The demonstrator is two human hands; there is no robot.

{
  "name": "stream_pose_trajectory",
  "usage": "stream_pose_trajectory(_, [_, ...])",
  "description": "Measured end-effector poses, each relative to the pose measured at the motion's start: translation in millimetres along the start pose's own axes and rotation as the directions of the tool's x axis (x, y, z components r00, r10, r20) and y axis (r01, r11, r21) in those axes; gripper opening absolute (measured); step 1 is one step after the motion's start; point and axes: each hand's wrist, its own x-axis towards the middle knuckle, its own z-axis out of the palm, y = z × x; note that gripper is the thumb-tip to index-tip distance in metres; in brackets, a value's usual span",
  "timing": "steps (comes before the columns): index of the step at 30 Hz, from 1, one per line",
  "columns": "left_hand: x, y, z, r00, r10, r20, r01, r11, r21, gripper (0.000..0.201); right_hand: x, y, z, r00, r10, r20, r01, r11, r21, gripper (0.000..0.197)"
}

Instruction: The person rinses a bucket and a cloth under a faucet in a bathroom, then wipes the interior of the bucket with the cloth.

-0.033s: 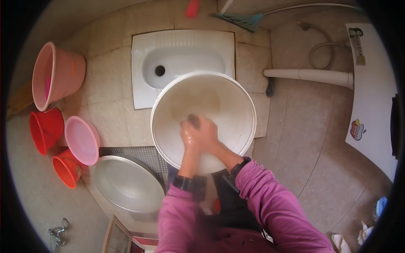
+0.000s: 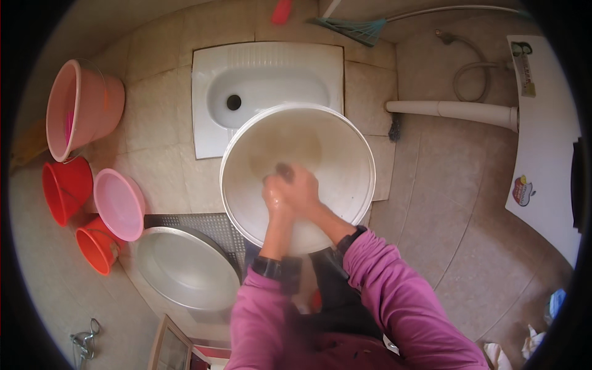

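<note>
Two hands meet over one big white tub (image 2: 348,148): the left hand (image 2: 275,196) and the right hand (image 2: 303,187) are pressed together, both curled tight around one small dark thing (image 2: 283,172) (too blurred to name) that pokes out past the knuckles, inside the tub's rim. To the left are three buckets, one large pink bucket (image 2: 103,114), one red bucket (image 2: 79,179) and one orange bucket (image 2: 92,250), plus one pale pink basin (image 2: 120,205) and one metal basin (image 2: 185,265). Beyond the tub are one squat toilet (image 2: 271,89) and one green broom (image 2: 357,31).
</note>
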Motion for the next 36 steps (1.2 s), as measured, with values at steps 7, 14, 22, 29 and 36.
stream_pose_trajectory(7, [-18.4, 38.1, 9.4, 0.966, -0.140, -0.215, 0.122, 0.988, -0.095, 0.018, 46.1, 26.6, 16.1, 0.974, 0.135, 0.185, -0.101, 0.978, -0.180, 0.028])
stream_pose_trajectory(14, [-52.8, 55.0, -31.8, 0.986, -0.124, 0.111, 0.131, 0.990, -0.050, 0.047, 133.5, 120.7, 34.6, 0.993, 0.013, 0.116, 0.026, 0.944, -0.330, 0.039])
stream_pose_trajectory(22, [-62.5, 55.8, -38.8, 0.969, -0.033, 0.247, 0.051, 0.997, -0.065, 0.027, 112.6, 219.3, 135.3, 0.793, 0.022, 0.609, 0.350, 0.802, -0.484, 0.033])
stream_pose_trajectory(29, [-64.8, 59.5, -28.4, 0.984, -0.044, 0.171, 0.053, 0.998, -0.046, 0.028, 132.0, 228.4, 127.4, 0.997, -0.046, 0.067, 0.073, 0.872, -0.484, 0.028])
stream_pose_trajectory(36, [-63.9, 54.5, -41.5, 0.997, -0.074, 0.013, 0.075, 0.987, -0.141, 0.037, 63.4, 35.2, 52.6, 0.632, -0.033, 0.775, 0.054, 0.999, -0.001, 0.024])
